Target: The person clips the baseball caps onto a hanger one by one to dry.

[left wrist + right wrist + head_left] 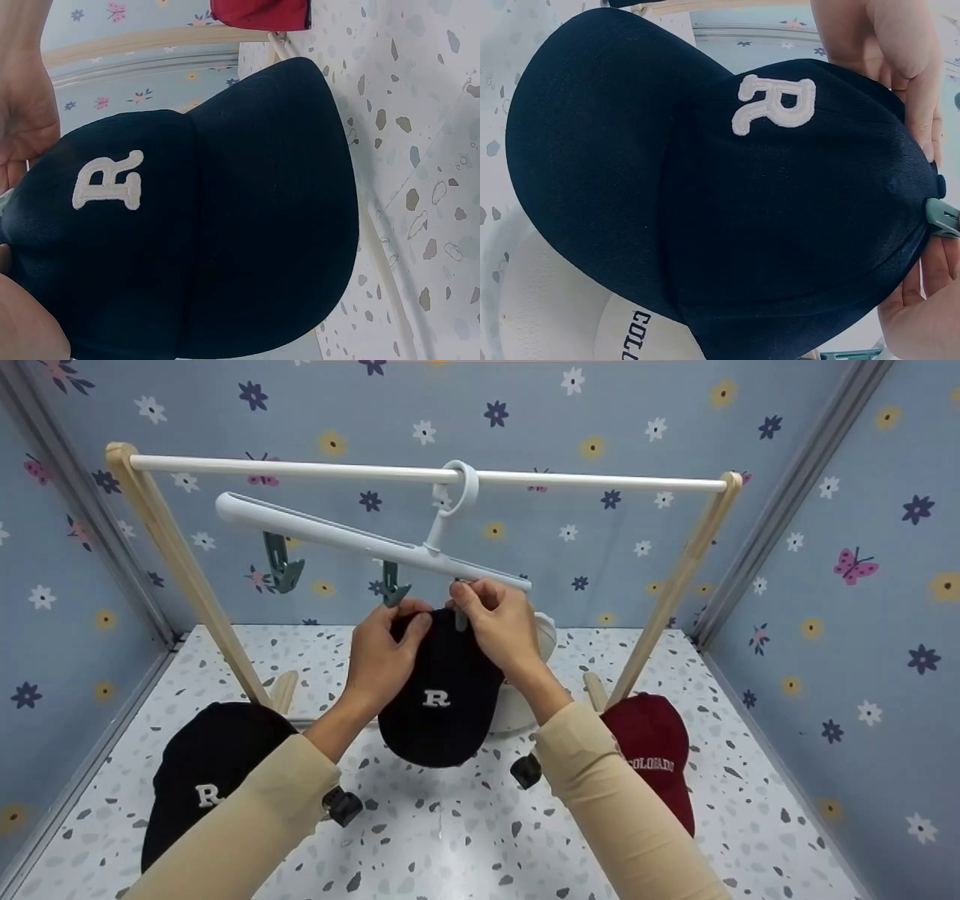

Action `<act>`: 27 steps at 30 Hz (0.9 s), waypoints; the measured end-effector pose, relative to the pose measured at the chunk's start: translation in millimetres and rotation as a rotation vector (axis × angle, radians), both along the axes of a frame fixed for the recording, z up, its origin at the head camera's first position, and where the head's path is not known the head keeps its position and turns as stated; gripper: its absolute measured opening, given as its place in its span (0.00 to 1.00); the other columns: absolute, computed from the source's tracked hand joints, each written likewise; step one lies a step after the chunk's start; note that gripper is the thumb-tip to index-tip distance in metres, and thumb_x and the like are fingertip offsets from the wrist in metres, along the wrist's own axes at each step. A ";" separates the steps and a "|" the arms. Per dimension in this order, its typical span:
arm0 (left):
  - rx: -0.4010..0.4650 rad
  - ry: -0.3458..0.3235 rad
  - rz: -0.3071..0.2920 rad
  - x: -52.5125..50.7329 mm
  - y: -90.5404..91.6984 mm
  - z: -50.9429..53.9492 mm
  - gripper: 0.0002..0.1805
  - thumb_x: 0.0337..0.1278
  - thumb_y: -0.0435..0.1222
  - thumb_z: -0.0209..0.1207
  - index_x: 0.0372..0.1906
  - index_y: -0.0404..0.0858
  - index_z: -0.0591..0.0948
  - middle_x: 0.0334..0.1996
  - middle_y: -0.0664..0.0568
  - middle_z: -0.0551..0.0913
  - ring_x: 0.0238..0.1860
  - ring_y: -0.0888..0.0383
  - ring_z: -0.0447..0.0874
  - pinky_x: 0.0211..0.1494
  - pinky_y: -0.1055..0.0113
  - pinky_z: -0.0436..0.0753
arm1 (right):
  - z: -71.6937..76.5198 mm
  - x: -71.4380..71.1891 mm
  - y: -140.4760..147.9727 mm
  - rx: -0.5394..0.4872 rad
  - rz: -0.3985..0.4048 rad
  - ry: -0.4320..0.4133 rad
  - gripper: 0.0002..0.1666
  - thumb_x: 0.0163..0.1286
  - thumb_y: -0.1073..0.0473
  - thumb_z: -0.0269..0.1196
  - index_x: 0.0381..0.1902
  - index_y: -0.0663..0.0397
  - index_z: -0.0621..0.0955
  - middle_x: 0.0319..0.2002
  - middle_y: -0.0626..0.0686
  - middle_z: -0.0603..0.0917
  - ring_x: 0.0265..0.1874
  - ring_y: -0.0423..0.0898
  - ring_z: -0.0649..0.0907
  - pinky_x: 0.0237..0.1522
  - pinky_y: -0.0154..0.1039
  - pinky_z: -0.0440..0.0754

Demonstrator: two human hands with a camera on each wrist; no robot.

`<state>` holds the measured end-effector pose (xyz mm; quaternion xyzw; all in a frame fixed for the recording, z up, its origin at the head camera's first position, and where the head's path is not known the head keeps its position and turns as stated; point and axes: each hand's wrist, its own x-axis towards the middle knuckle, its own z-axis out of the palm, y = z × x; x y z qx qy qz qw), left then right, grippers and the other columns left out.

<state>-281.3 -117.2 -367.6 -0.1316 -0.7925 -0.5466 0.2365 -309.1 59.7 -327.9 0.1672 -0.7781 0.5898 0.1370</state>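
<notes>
A black cap (442, 690) with a white R hangs beneath the right part of a pale blue hanger (330, 536). The left hand (382, 656) pinches the cap's crown at its upper left, thumb in front. At the crown's top right, the right hand (499, 622) pinches a dark green clip (460, 619). The right wrist view shows that clip (941, 217) on the crown beside the top button. Two more green clips, one at the far left (281, 566) and one nearer the middle (391, 585), hang from the hanger with nothing in them.
The hanger's hook (469, 487) loops over the white rod (300, 470) of a wooden rack (180, 555). Another black cap (217, 750) lies at the left and a dark red cap (652, 757) at the right. A white cap (517, 709) is partly hidden behind the held cap.
</notes>
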 end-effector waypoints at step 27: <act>-0.013 0.018 0.010 -3.2 -3.2 0.9 0.10 0.79 0.39 0.61 0.52 0.39 0.86 0.50 0.49 0.87 0.54 0.56 0.84 0.63 0.61 0.77 | 0.1 1.9 2.3 0.056 0.007 0.021 0.15 0.77 0.47 0.68 0.42 0.52 0.90 0.37 0.48 0.90 0.36 0.41 0.84 0.45 0.38 0.80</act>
